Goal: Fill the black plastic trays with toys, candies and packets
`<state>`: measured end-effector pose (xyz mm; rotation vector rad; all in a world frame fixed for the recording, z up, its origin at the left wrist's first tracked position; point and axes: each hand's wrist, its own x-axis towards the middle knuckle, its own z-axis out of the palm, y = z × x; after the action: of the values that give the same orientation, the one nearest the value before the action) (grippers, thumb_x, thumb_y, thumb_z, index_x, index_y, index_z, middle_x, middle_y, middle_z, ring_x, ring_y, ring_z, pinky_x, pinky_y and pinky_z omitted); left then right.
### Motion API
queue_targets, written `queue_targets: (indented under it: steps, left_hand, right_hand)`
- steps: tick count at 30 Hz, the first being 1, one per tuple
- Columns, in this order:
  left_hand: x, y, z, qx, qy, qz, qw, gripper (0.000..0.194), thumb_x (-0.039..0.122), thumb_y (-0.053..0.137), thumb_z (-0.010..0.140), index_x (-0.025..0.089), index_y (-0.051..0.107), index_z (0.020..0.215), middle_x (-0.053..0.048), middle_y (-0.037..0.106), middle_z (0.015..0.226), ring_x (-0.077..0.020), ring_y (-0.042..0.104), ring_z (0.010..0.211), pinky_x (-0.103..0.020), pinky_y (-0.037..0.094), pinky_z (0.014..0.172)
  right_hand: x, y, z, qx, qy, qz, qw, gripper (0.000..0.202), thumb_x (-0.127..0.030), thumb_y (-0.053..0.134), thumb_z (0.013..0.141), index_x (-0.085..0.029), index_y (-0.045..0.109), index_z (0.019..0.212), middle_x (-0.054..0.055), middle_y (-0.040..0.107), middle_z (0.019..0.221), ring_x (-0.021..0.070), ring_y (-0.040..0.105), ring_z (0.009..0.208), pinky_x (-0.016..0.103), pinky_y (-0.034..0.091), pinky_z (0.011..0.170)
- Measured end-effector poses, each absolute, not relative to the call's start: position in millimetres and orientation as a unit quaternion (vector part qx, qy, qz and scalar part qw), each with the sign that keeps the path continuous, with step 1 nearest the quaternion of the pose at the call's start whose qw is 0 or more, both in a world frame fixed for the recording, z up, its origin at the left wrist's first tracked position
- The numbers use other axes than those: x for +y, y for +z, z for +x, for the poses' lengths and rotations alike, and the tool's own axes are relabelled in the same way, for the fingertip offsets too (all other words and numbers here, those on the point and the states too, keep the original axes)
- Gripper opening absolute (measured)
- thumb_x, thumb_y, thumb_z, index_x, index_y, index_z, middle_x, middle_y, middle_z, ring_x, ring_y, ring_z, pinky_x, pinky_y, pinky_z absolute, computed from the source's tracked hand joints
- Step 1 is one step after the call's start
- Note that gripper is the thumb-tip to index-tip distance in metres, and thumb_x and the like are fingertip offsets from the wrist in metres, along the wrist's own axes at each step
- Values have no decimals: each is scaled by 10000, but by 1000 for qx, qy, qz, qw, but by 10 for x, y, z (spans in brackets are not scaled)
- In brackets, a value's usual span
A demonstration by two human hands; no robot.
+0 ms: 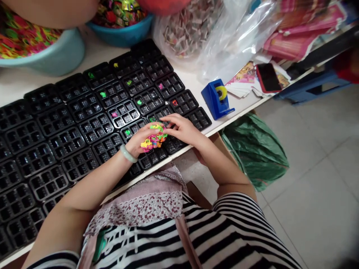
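- Striped cloth shirt (157, 248), near side of the glossy, gridded black trays (96, 129).
- Left hand (143, 135), above the trays: cupped around looped, bright plastic pieces (155, 139).
- Right hand (181, 129), above the trays: fingers bent at the pieces; whether pinching, I cannot tell.

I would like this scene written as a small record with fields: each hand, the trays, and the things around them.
Left hand: cups a heap of small coloured pieces; pale bangle on its wrist
Right hand: fingers at the heap; whether they pinch a piece, cannot tell
Trays: black, divided into compartments, set in rows; several show a piece inside
Right of trays: blue tape dispenser with yellow tape; phone on papers
Behind trays: two basins, both filled
Below table edge: green bag
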<state>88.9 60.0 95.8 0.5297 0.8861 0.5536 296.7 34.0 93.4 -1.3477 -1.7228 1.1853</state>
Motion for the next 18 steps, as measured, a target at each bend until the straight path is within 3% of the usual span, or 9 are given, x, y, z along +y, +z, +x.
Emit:
queue_targets:
  steps: [6,8,15,18]
  left_hand:
    - [485,938,1056,426,255,228,838,337,151,857,688,161,661,962,-18,749,834,-139,697,582,-218,561,498]
    - [456,910,1097,426,255,228,838,327,147,851,691,161,661,956,-16,743,821,-141,695,576,-221,556,489]
    - [425,884,1077,427,269,242,829,299,172,832,720,150,671,971,-42,763,893,-163,744,716,-243,600,628]
    - [436,951,1053,421,272,247,830,283,182,820,722,155,680,967,-44,773,934,-169,752,752,-254,616,656]
  right_hand:
    - [-53,678,2985,-557,504,-541,378,484,-404,817,807,-271,693,1256,79,653,1294,196,702,1019,359,642,858]
    - [-154,579,2924,-529,489,-557,413,398,-424,786,828,-254,707,1180,79,655,1272,188,704,1008,352,641,863]
    - [-210,447,3072,-465,474,-601,446,373,-491,748,837,-236,690,1103,47,739,1079,168,703,895,344,609,864]
    - [-107,443,3360,-484,391,-648,439,325,-446,731,852,-228,706,1092,56,734,1077,170,686,871,339,598,829]
